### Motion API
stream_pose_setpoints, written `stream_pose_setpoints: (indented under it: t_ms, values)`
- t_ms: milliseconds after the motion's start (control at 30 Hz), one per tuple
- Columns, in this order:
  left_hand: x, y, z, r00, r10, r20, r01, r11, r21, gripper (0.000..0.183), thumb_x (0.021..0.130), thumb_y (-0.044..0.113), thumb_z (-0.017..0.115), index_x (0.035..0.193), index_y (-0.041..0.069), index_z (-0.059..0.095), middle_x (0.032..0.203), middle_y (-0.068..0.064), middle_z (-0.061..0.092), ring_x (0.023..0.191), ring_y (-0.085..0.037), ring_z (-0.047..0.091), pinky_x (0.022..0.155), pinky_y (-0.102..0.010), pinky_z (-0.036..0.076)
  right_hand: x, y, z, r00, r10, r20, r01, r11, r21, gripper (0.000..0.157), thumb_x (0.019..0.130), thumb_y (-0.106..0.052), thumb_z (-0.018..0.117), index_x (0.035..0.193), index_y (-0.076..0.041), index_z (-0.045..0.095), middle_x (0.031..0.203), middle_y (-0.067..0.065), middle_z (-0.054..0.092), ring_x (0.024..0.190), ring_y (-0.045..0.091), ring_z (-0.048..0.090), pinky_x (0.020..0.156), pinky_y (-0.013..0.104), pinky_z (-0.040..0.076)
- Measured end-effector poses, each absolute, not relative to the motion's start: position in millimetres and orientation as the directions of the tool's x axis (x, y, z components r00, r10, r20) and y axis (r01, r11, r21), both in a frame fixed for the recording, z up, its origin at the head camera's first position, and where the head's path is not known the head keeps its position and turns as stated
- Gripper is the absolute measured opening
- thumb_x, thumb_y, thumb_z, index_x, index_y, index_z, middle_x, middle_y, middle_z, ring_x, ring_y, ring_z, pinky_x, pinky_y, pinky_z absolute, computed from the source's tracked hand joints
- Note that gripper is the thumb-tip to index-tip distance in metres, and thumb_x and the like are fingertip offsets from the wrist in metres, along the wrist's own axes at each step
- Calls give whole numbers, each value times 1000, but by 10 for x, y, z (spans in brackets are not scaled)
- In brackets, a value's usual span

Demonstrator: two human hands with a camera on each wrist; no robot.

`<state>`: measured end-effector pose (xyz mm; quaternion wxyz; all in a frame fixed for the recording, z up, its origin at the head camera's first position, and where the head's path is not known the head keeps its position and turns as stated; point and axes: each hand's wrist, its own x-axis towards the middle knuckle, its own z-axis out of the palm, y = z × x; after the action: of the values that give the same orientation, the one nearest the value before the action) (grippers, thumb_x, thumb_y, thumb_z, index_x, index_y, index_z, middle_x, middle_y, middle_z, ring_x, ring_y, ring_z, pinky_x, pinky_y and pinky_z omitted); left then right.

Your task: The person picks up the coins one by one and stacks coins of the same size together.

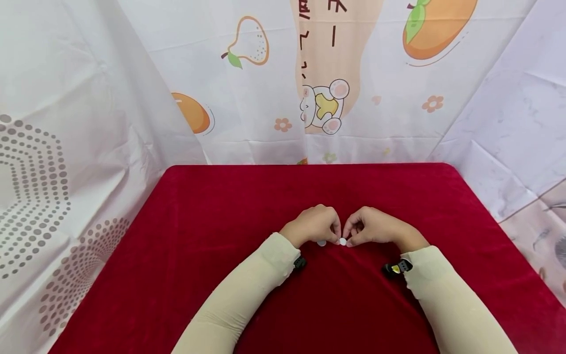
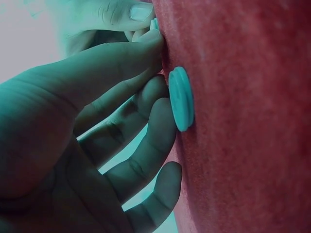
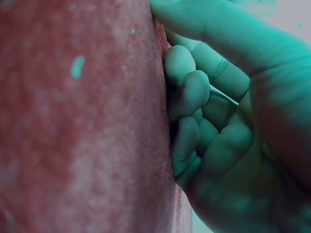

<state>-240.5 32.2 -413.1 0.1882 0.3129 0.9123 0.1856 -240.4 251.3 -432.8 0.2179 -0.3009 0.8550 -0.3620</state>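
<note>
Both hands meet over the middle of the table, fingertips nearly touching. Between them, thumb and forefinger of my left hand (image 1: 315, 223) and of my right hand (image 1: 373, 226) pinch the edges of a small white disc (image 1: 343, 241). Only a sliver of this disc (image 2: 154, 24) shows in the left wrist view. A second white disc (image 1: 321, 243) lies on the cloth under the left hand; from the left wrist this grooved, round disc (image 2: 181, 99) sits beside the loosely bent other fingers. In the right wrist view the right hand's remaining fingers (image 3: 187, 94) curl against the cloth, and the disc is hidden.
A red velvety cloth (image 1: 230, 206) covers the table. White curtains with printed fruit and flowers (image 1: 265, 113) hang behind its far edge and along both sides. Dark wrist devices (image 1: 397, 268) stick out beneath the cream sleeves. A pale speck (image 3: 77, 66) marks the cloth.
</note>
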Motion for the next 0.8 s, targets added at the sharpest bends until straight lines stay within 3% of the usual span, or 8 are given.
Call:
stream_pose_setpoints:
  t_ms: [800]
  values:
    - [-2393, 300, -4084, -729, 642, -238, 517, 744, 424, 9, 89, 23, 84, 82, 27, 80, 76, 16, 68, 68, -7, 64, 60, -25, 52, -2408, 2492, -4332, -730, -665, -158, -355, 567, -743, 10, 84, -15, 86, 89, -21, 80, 70, -3, 67, 62, 9, 57, 58, 22, 49]
